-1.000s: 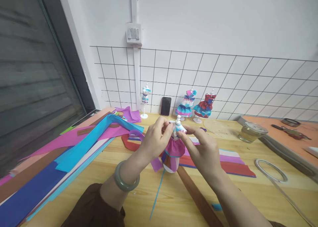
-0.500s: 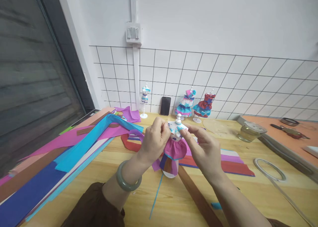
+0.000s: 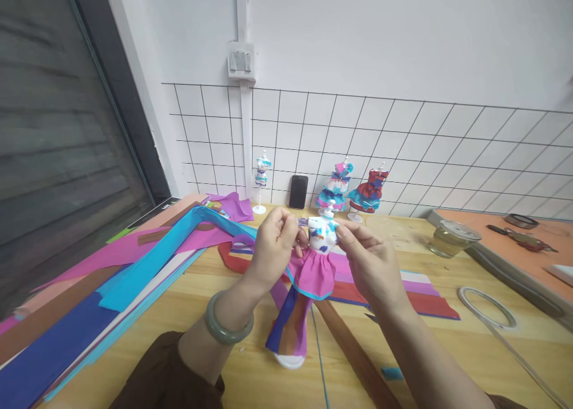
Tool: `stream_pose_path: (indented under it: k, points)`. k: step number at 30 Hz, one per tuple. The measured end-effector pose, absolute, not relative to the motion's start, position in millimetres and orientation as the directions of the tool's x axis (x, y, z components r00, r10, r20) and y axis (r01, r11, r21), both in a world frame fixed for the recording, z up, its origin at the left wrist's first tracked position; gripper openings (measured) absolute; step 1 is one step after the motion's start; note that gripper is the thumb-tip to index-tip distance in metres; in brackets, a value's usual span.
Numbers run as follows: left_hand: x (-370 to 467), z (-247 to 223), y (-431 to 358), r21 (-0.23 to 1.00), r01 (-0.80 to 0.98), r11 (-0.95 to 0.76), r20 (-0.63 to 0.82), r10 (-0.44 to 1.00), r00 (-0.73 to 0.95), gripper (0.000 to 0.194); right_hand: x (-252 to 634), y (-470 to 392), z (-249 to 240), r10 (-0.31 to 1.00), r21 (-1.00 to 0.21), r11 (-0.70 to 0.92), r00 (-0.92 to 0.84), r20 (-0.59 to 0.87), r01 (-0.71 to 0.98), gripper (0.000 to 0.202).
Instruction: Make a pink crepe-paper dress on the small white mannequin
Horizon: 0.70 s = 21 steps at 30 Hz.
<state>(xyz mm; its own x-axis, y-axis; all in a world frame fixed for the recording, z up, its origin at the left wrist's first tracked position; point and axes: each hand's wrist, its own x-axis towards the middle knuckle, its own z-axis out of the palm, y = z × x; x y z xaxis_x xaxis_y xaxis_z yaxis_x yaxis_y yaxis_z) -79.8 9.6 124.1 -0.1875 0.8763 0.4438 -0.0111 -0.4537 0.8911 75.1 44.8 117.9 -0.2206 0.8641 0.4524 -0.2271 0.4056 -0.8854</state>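
Between my hands a small white mannequin (image 3: pixel 323 234) with blue and purple patches leans, its top tipped away from me. It wears a pink ruffled skirt (image 3: pixel 313 273) edged in blue, above blue, brown and purple paper panels (image 3: pixel 293 325) and a white round base (image 3: pixel 290 360). My left hand (image 3: pixel 280 239) is closed at the mannequin's left, pinching a small purplish piece at its side. My right hand (image 3: pixel 364 254) pinches the right edge of the mannequin's torso between thumb and fingers. Under the skirt hangs or lies a thin blue strip (image 3: pixel 320 355).
Coloured paper strips (image 3: pixel 147 265) lie at left; more (image 3: pixel 430 295) lie behind my right hand. A phone (image 3: pixel 298 191) and dressed mannequins (image 3: pixel 261 173) stand by the wall. A glass cup (image 3: pixel 453 239) and tape ring (image 3: pixel 487 306) are at right.
The mannequin has tilted, its base swinging toward me and left while its top shifted right. My left hand has moved slightly left, opening a gap where a purplish piece shows.
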Motion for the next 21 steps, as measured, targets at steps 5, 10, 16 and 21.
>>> stream_pose_path:
  k: [5,10,16,21]
  points:
    - [-90,131,9,0.846,0.179,-0.503,0.532,0.824,-0.197,0.02,75,48,116,0.876,-0.889,0.347,-0.236,0.421,-0.299,0.02]
    - [-95,128,13,0.867,0.175,-0.467,0.494,0.853,-0.171,0.019,73,46,119,0.878,-0.887,0.238,-0.302,0.37,-0.396,0.018]
    - [-96,122,24,0.886,0.064,-0.46,0.464,0.879,-0.114,0.019,67,42,122,0.872,-0.875,0.129,-0.366,0.324,-0.467,0.016]
    - [-95,118,29,0.887,0.048,-0.459,0.461,0.88,-0.109,0.018,66,38,120,0.855,-0.888,0.139,-0.399,0.331,-0.439,0.02]
